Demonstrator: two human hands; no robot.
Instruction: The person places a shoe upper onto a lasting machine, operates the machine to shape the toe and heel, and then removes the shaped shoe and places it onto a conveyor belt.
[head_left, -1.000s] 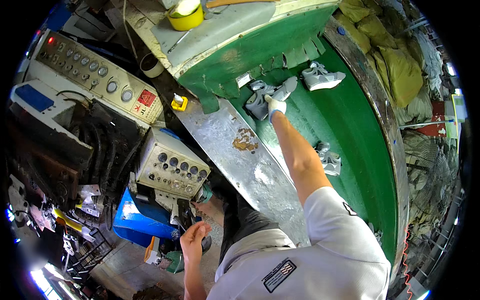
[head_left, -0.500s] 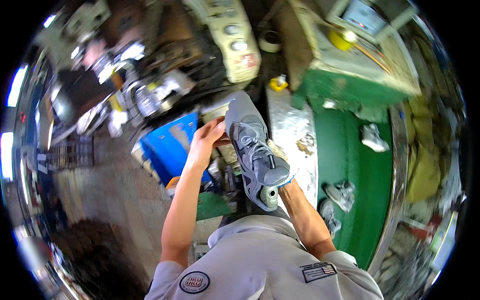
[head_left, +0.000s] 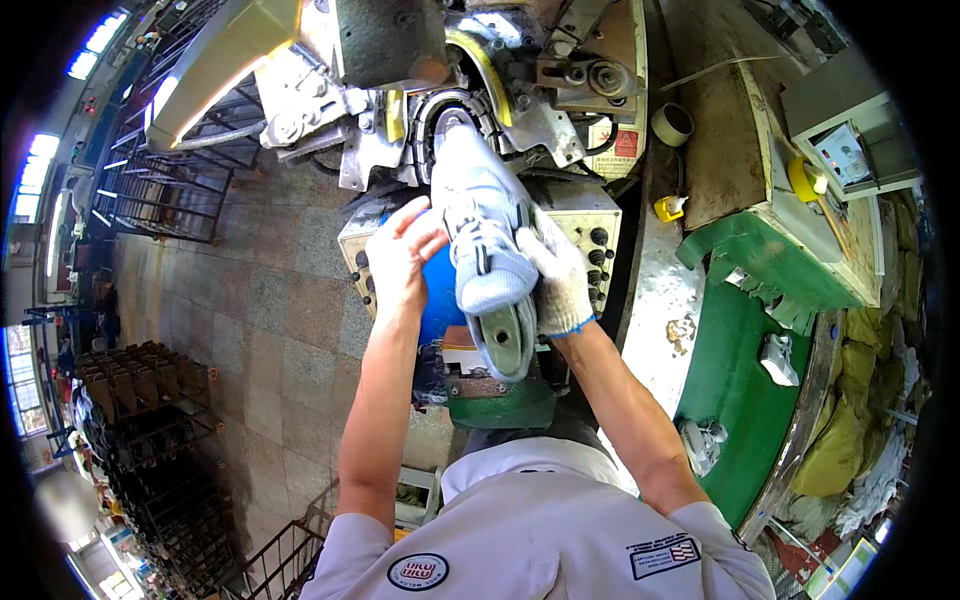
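Moved since the half-second-earlier frame: the grey mesh lace-up shoe (head_left: 485, 235) is now turned with its toe at the black segmented horseshoe-shaped clamp (head_left: 458, 97), and both hands have come round with it. On my feed the right hand (head_left: 557, 272), in an off-white knitted glove with a blue-edged cuff, is closed along the shoe's right side toward the heel; its forearm slants up from lower right. The bare left hand (head_left: 403, 255) stands at the shoe's left side, half open, fingers bent and spread toward the upper; I cannot tell whether its fingertips touch, and I see nothing in its grasp.

Materials: the shoe's upper is pale and fabric-like, laces crossing the middle, with a rounded collar nearest the wearer. Below that collar I note a smooth green block (head_left: 507, 348) with a round dark hole. Glossy yellow curved strips (head_left: 487, 72) flank the clamp. Right of the glove: a cream metal control box (head_left: 575, 220) with round black knobs. Farther right, a scuffed silvery metal surface (head_left: 655, 345) borders a smooth green surface (head_left: 735, 350) bearing other grey shoes (head_left: 704, 445).
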